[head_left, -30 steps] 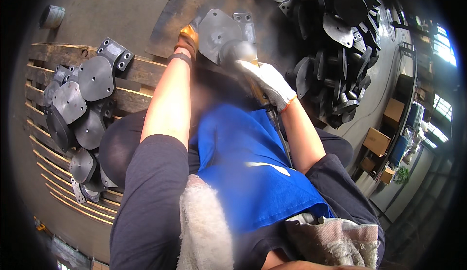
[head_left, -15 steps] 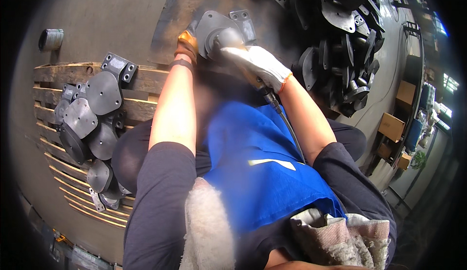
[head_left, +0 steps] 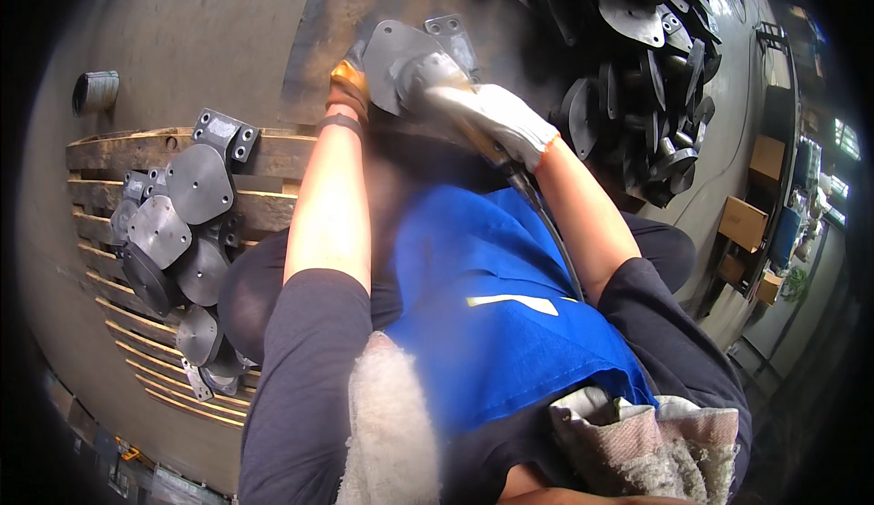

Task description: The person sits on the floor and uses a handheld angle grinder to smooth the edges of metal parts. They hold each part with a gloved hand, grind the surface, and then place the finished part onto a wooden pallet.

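A grey metal bracket (head_left: 390,48) with a rounded plate and a smaller drilled flange lies on a dark work surface in front of me. My left hand (head_left: 350,85), in an orange and dark glove, is closed on the plate's left edge. My right hand (head_left: 503,121), in a white knit glove, grips a hand-held grinder (head_left: 489,147). The working end of this grinder is over the plate's lower right part, and motion blurs it. From its rear a dark hose or cable (head_left: 553,232) runs down beside my right forearm. Some of my left fingertips are hidden.
Several similar brackets (head_left: 201,184) lie piled on a wooden pallet (head_left: 287,152) at my left. A large heap of dark brackets (head_left: 628,95) is at the right. Cardboard boxes (head_left: 742,223) stand farther right. A short metal cylinder (head_left: 96,93) lies on the floor at far left.
The grinder and my right hand have shifted slightly on the plate. My left hand keeps its hold on the bracket, and the whole view has moved a little.
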A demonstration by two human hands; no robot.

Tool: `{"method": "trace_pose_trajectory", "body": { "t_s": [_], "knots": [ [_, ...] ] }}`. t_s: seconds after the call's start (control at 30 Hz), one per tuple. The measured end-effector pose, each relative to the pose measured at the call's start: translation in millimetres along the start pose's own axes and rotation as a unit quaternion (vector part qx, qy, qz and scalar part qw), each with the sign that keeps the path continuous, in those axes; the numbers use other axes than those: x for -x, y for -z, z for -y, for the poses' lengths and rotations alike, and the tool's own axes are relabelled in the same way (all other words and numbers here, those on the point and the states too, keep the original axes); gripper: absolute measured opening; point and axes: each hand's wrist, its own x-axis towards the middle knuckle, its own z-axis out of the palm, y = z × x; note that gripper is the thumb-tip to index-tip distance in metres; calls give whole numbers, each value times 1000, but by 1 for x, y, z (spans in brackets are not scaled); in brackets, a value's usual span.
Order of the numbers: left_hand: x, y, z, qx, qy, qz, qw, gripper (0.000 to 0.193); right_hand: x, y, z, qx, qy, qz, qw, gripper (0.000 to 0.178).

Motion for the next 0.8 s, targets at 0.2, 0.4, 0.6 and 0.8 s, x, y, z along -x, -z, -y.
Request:
{"method": "trace_pose_trajectory", "body": {
  "t_s": [0.2,0.4,0.6,0.8],
  "knots": [
    [-41,-57,42,-197,16,-20,980,53,9,6,-60,-205,-29,35,978,33],
    [-39,-59,36,134,-7,-116,984,47,11,2,-56,-131,-26,18,991,40],
    [-45,-67,47,268,-36,-144,952,43,16,-2,-4,40,-20,-3,999,57],
    [-46,-77,54,471,-46,-108,874,42,29,6,-28,-119,-49,35,991,37]
  ]
}}
